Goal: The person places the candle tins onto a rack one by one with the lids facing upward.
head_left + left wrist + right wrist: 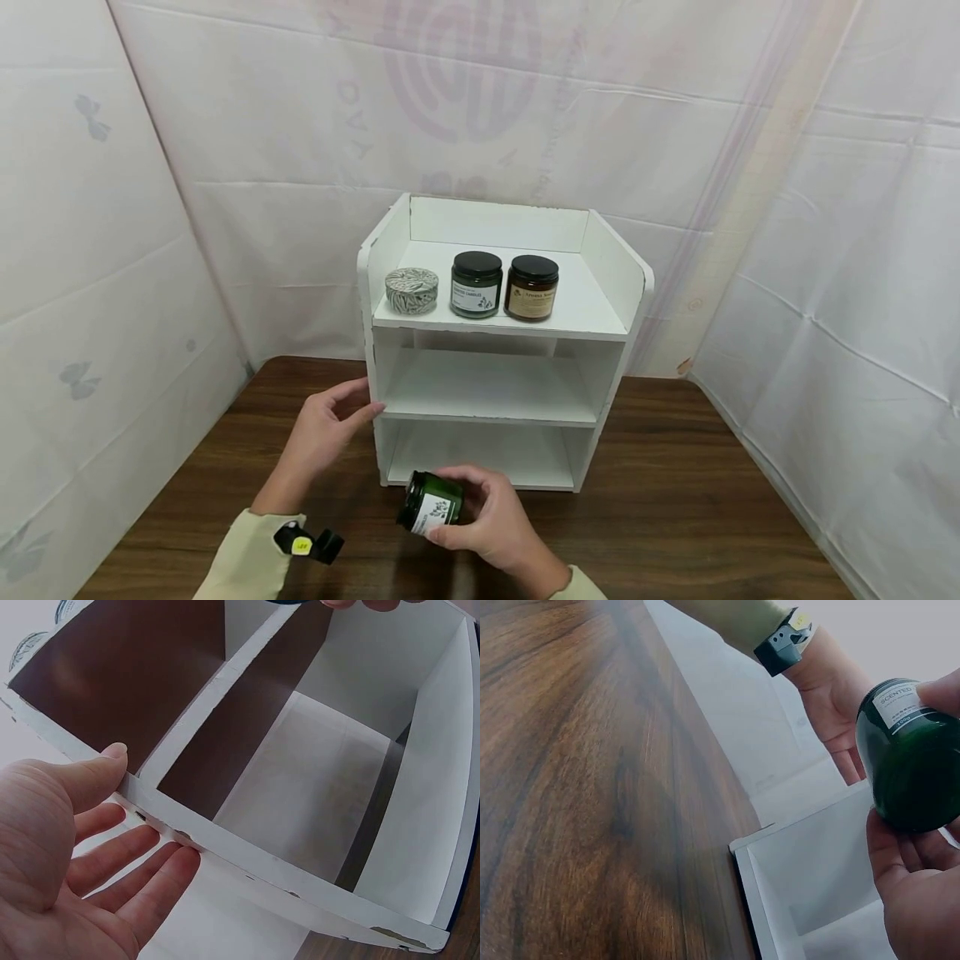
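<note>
My right hand (501, 521) grips a green glass candle jar (437, 510) with a black lid and a white label, tilted with its lid toward the left. It is held in front of the shelf's lowest level. In the right wrist view the jar's rounded green base (911, 784) shows, with thumb and fingers on either side. My left hand (322, 433) holds the left side panel of a white three-level shelf (491, 417). In the left wrist view its thumb (101, 776) lies at the panel's front edge and the fingers touch the outer face.
On the top level stand a round patterned tin (412, 292), a green candle jar (476, 286) and an amber candle jar (532, 288) in a row. The shelf stands on a dark wooden table (697, 500). White cloth (285, 233) hangs behind and at both sides.
</note>
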The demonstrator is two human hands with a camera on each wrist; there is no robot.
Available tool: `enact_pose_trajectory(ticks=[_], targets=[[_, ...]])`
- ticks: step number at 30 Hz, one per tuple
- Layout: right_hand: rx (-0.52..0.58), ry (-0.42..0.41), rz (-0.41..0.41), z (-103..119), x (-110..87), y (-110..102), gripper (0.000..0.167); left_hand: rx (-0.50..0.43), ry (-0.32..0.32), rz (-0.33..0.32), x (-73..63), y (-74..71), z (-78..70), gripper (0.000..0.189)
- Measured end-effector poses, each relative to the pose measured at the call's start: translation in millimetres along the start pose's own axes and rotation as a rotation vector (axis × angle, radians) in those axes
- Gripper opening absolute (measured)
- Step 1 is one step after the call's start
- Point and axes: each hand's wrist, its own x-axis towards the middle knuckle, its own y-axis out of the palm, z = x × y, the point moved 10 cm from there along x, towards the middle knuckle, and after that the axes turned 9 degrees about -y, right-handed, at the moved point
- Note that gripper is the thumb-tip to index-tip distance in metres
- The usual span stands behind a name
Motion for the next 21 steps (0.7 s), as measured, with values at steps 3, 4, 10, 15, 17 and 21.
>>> enact_pose_trajectory(ticks=[3, 4, 10, 15, 17, 21], targets=[[0.007, -0.005, 0.003, 0.6, 0.7, 0.6, 0.051, 0.002, 0.004, -0.003, 0.0, 0.0, -0.3, 0.049], [0.010, -0.009, 0.004, 1.0, 1.0, 0.8, 0.051, 0.001, 0.004, -0.002, 0.0, 0.1, -0.2, 0.049], [0.095, -0.023, -0.005, 3.4, 1.9, 3.2, 0.053, -0.003, 0.001, 0.000, -0.1, 0.2, 0.3, 0.049], [0.156, -0.042, -0.011, 5.6, 2.8, 6.1, 0.057, -0.012, 0.005, 0.004, -0.2, 0.3, 0.2, 0.049], [0.172, -0.035, -0.015, 5.8, 3.0, 7.1, 0.059, -0.012, 0.005, 0.005, -0.2, 0.2, 0.2, 0.049], [0.184, -0.025, -0.018, 6.2, 3.3, 8.5, 0.061, -0.009, 0.000, 0.002, -0.1, 0.2, 0.5, 0.050]])
